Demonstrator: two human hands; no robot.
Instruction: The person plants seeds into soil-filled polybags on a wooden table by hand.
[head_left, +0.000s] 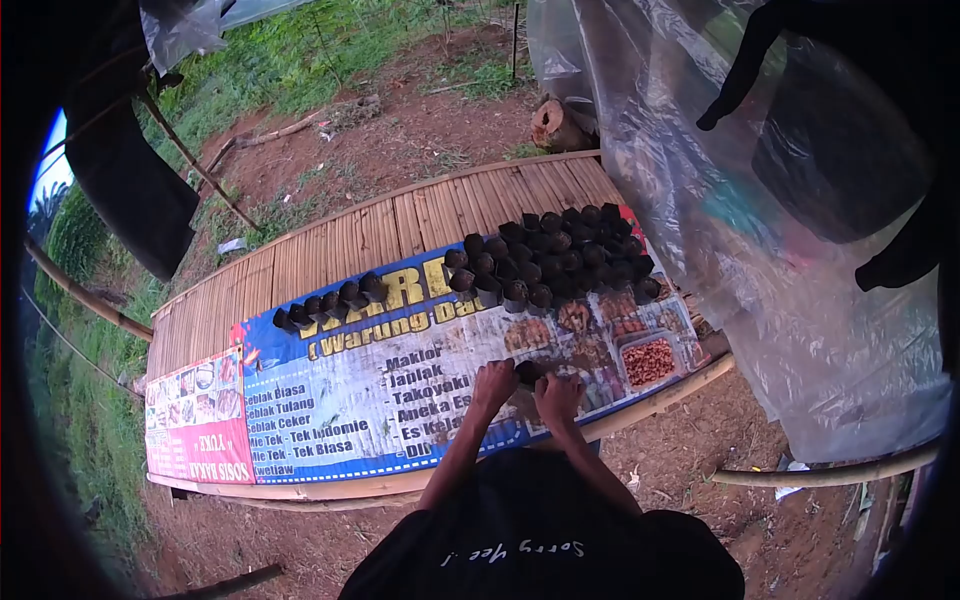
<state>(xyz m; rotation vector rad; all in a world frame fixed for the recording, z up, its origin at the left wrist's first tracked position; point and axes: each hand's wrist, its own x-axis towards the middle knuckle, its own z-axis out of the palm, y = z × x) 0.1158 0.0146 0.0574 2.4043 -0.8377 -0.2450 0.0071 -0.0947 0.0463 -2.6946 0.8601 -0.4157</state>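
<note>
My left hand [494, 386] and my right hand [558, 396] are at the near edge of a bamboo table, closed on either side of a small black planting bag [528, 373]. The bag's dark opening faces up between my fingertips. Beyond my hands, to the right, many similar black planting bags [545, 250] stand close together. A short row of the same bags [330, 302] stands further left. To the right of my right hand is a clear plastic tray [676, 338] of reddish-brown seeds [649, 363].
A printed banner [310, 400] covers most of the slatted bamboo tabletop [330, 238]. Clear plastic sheeting [660, 150] hangs at the right. A bamboo pole [830, 472] runs low at right. A cut log [560, 124] lies behind the table on bare soil.
</note>
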